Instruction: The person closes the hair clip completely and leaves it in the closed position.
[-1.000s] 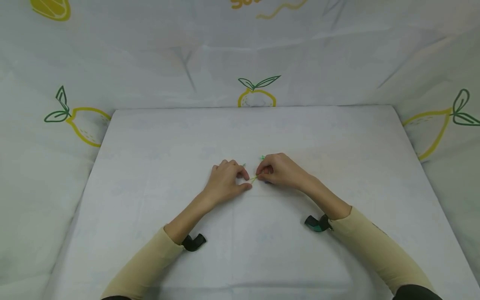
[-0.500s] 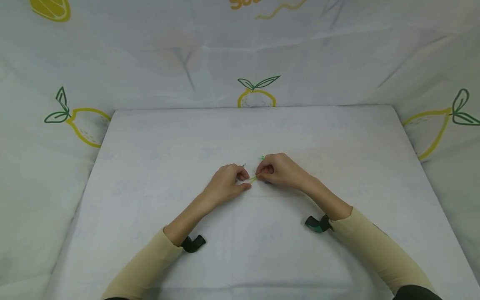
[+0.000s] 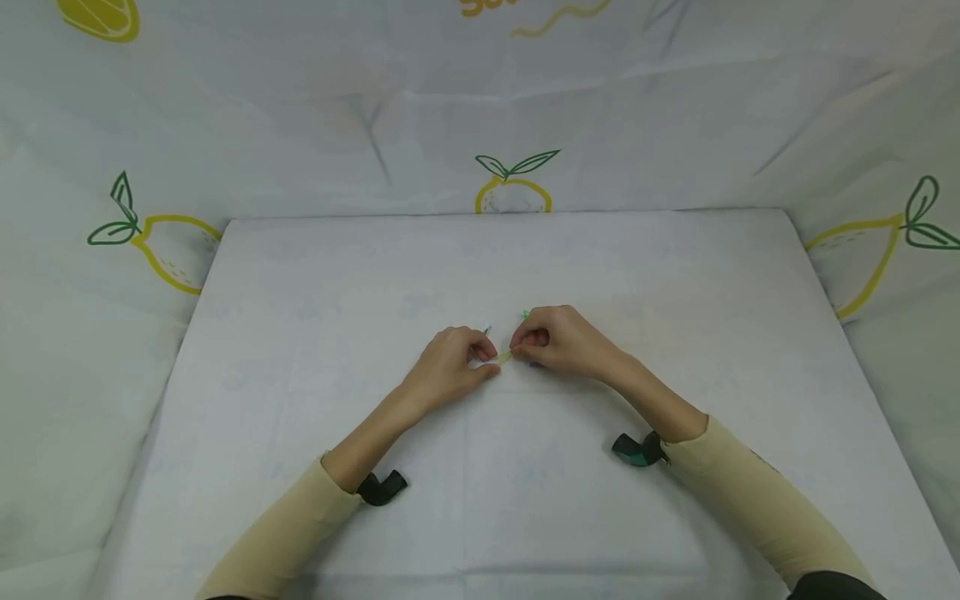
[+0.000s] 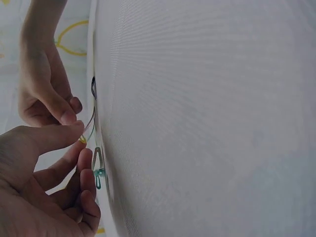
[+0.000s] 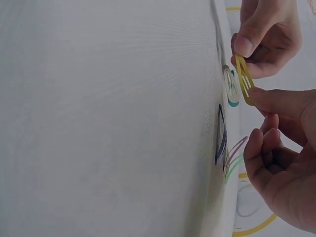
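Observation:
Near the middle of the table, both hands hold a yellow snap hair clip (image 3: 504, 357) just above the cloth. In the right wrist view, the left hand (image 5: 270, 37) pinches one end of this slotted yellow clip (image 5: 245, 81). The right hand (image 5: 286, 143) has its thumb and forefinger on the other end, its remaining fingers curled. Beyond the hands lie more clips: a pale one with a teal edge (image 5: 231, 86), a dark blue one (image 5: 220, 138), a purple one (image 5: 235, 149) and a green one (image 5: 232, 170). Fingers partly hide these in the head view.
A white cloth covers the table (image 3: 337, 283). White curtains printed with lemons (image 3: 513, 196) hang along its back and both sides. Black wrist mounts (image 3: 382, 488) stick out below the beige sleeves, one on each arm.
The yellow clip's two strands stood apart in a V earlier; now they lie close together. The left hand has drawn slightly left, and the right hand has barely moved.

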Tool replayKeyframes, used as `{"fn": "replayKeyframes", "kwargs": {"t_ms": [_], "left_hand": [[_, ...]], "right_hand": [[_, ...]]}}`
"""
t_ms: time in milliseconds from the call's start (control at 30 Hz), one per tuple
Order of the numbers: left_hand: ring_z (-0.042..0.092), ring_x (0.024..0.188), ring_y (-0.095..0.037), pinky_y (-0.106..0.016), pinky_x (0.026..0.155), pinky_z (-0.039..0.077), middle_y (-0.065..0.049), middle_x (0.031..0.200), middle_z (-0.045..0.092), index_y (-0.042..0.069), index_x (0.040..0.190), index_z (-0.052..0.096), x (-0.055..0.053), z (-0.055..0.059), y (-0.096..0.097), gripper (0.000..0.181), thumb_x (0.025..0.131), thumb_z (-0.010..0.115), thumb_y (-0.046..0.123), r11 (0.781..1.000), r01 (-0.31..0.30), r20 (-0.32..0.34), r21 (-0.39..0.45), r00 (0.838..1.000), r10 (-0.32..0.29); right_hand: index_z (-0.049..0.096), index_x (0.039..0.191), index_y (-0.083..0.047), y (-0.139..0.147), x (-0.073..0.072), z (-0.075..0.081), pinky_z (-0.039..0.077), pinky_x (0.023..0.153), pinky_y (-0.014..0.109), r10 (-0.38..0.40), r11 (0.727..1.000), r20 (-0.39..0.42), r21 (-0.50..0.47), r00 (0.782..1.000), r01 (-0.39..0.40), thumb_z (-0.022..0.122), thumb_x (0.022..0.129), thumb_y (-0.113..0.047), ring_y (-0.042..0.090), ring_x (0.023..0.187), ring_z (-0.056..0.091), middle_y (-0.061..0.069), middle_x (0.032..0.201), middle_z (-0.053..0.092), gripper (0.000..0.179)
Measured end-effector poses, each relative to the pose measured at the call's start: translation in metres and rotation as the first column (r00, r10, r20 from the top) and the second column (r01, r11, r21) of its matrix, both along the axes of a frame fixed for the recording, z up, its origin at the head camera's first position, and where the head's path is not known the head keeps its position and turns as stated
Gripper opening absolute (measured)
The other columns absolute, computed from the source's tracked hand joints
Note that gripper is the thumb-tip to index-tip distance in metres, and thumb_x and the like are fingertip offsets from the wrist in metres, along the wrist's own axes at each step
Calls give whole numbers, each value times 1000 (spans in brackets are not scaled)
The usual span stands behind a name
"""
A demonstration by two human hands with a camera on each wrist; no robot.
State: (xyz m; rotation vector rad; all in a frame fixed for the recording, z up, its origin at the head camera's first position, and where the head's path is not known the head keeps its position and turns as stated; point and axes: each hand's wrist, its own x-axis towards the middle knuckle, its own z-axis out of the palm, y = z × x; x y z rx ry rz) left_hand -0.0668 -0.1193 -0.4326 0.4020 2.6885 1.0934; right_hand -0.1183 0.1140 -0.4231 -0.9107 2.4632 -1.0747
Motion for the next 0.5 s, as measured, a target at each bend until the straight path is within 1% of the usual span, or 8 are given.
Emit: {"fn": "replayKeyframes", "kwargs": {"t_ms": [200, 367, 500], "left_hand": [[66, 88, -16, -32, 85, 52, -2, 93, 79, 10, 100, 81, 2, 2, 0, 9, 93, 84, 15, 999, -14, -4, 37, 1000, 14], [68, 87, -14, -29, 82, 54, -2, 93, 79, 10, 101, 82, 3, 4, -2, 8, 94, 83, 15, 996, -34, 7, 83, 999, 34], [68, 84, -12, -27, 78, 54, -2, 90, 79, 11, 100, 82, 4, 4, -4, 7, 94, 83, 14, 991, -50, 7, 124, 999, 49]], "right_hand": [[84, 96, -11, 1, 2, 1, 50, 70, 20, -19, 1000, 6, -25, 1000, 19, 79, 93, -1, 11, 75, 61, 0, 87, 76, 11], [84, 97, -11, 3, 3, 2, 58, 80, 23, -15, 998, 11, -62, 1000, 16, 81, 95, -5, 11, 84, 67, -2, 92, 77, 7], [83, 100, -12, 6, 5, 3, 61, 86, 26, -10, 994, 38, -106, 999, 14, 83, 96, -9, 13, 87, 69, -2, 95, 77, 5]]}}
